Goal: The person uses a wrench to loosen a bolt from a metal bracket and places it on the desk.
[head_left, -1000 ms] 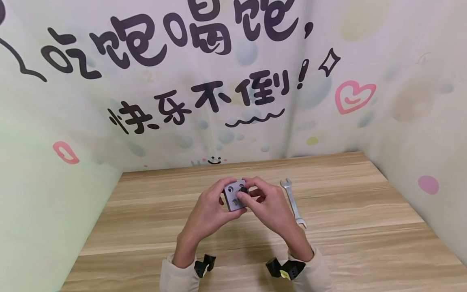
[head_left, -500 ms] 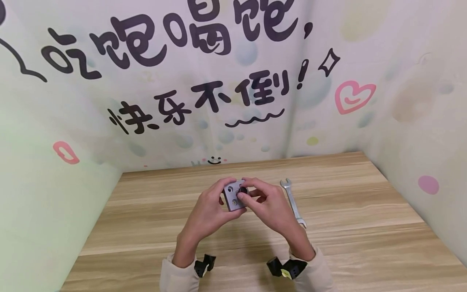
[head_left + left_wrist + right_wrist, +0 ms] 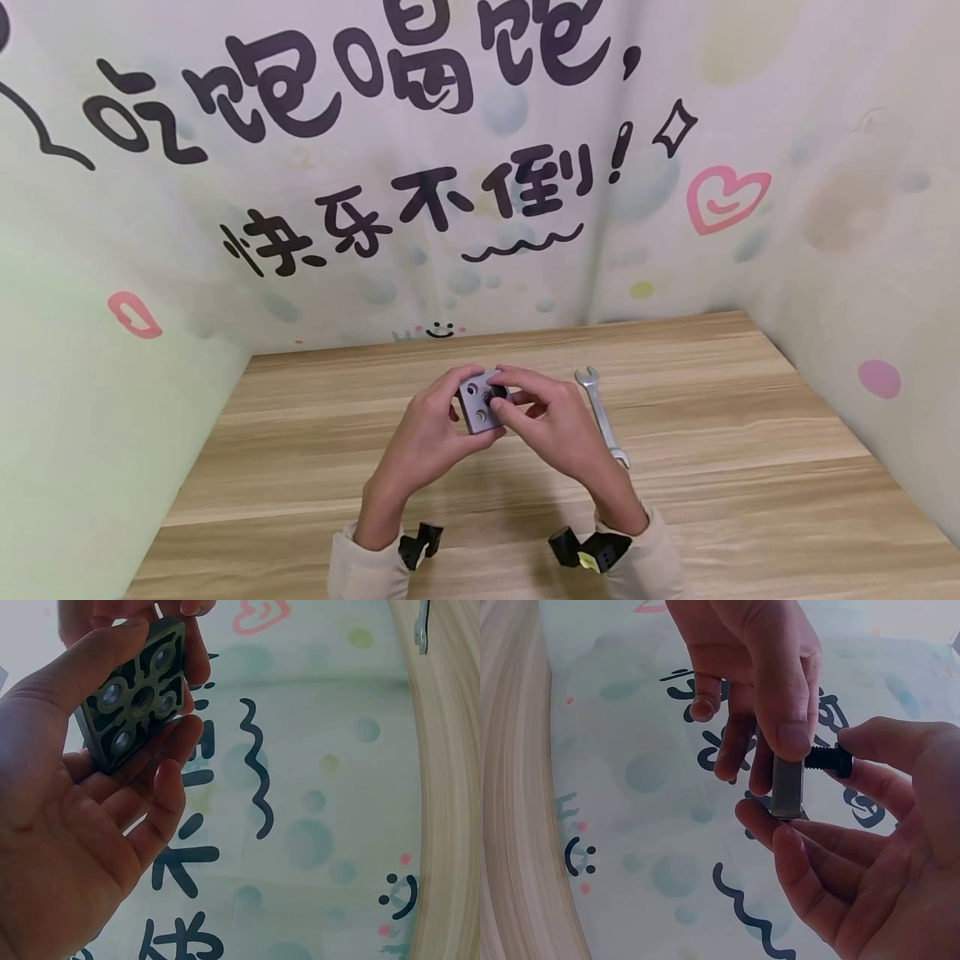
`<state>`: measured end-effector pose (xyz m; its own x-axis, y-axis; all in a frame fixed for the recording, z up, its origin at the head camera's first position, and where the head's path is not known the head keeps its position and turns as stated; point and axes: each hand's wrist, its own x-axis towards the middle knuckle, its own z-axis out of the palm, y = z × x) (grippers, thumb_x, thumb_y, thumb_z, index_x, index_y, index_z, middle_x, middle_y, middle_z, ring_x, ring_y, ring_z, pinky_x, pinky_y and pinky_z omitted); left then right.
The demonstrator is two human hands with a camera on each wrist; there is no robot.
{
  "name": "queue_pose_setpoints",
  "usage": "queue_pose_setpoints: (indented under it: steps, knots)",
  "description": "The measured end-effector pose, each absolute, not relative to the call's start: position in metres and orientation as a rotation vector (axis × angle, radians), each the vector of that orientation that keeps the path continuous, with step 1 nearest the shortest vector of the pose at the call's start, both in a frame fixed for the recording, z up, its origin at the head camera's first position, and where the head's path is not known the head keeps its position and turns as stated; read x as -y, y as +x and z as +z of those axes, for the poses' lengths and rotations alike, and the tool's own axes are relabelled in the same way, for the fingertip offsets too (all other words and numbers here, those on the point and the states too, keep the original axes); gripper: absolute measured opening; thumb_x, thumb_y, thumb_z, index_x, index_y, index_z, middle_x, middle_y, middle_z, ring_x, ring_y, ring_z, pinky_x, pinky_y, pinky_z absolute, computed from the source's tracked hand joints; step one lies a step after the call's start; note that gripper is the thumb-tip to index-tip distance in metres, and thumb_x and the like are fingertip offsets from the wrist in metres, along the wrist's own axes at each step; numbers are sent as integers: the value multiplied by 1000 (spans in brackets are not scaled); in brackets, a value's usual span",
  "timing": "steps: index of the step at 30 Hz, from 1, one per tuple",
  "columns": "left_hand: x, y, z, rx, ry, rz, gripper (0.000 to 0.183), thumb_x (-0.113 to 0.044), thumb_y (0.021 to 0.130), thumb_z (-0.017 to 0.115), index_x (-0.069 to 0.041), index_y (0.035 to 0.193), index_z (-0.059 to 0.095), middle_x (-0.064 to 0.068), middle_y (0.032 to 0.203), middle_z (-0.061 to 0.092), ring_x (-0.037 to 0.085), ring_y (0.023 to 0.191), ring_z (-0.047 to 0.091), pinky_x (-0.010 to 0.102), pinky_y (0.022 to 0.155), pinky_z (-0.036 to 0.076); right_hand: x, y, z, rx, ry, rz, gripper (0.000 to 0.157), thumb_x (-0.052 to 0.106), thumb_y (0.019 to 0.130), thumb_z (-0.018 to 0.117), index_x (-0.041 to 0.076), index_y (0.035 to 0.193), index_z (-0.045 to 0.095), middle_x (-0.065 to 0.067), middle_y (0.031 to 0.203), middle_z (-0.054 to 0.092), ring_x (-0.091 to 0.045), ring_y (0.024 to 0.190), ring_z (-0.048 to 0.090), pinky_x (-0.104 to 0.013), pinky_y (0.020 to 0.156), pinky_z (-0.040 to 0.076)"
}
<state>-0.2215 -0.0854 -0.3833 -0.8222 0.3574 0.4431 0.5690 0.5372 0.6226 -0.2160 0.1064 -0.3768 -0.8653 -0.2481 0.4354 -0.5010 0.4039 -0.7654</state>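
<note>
My left hand (image 3: 420, 437) grips a grey square plate (image 3: 470, 410) by its edges, above the table. In the left wrist view the plate (image 3: 129, 714) shows a ribbed underside, with corner holes and a threaded hole in the middle. My right hand (image 3: 561, 427) pinches the head of a black bolt (image 3: 498, 391) between thumb and index finger. Seen from the right wrist, the bolt (image 3: 831, 759) stands square to the plate (image 3: 787, 787), its threaded end at the plate's face. How deep it sits in the middle hole is hidden.
An open-ended wrench (image 3: 602, 417) lies on the wooden table (image 3: 720, 400), just right of my right hand. Behind the table hangs a printed cloth backdrop (image 3: 525, 283), and pale walls stand at both sides.
The bolt has swung from a slant to upright over the plate's middle, its round head now facing the head camera. My right fingers shifted slightly; the left hand kept its hold.
</note>
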Motion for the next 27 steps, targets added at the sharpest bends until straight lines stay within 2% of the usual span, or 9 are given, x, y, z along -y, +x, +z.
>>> queue_pose_setpoints:
  steps: [21, 27]
  knots:
    - [86, -222, -384, 2501, -792, -1188, 67, -19, 73, 89, -9, 131, 56, 1, 113, 66, 10, 83, 56, 23, 66, 49, -106, -215, -377, 2446, 650, 1459, 29, 18, 92, 71, 13, 120, 71, -8, 131, 65, -14, 88, 71, -26, 68, 56]
    - [86, -221, -383, 2506, -783, -1184, 68, -20, 73, 89, -9, 131, 56, 0, 112, 66, 9, 83, 56, 22, 65, 49, -103, -215, -376, 2411, 602, 1515, 22, 16, 91, 72, 12, 113, 71, -11, 125, 68, -16, 87, 72, -28, 67, 58]
